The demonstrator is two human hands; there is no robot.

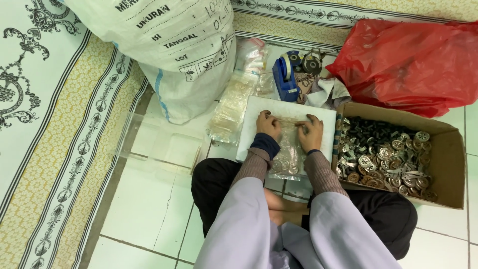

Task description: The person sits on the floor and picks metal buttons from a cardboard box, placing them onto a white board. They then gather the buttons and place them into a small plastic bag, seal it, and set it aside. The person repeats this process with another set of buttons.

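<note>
**Head view: bag filled, top being pressed closed**

Head view is showing you sitting cross-legged on the tiled floor, both hands working on a clear bag (288, 149) lying on a white pad (254, 134) in front of your knees. Your left hand (269, 124) and right hand (311, 132) are resting on the bag's upper end, fingers curled and pressing down on the plastic, pinching its top edge between them rather than lifting it. The bag's lower end is already bulging with round metal pieces, so the filling of this one is looking done; what seems left is closing the top.

A blue tape dispenser (285, 74) is standing just beyond the pad, untouched. To your right, the box (448, 154) is still holding plenty of loose metal parts, so much more bagging appears to be waiting. A stack of empty clear bags (231, 107) is lying left of the pad, beside the white sack (169, 45).
</note>
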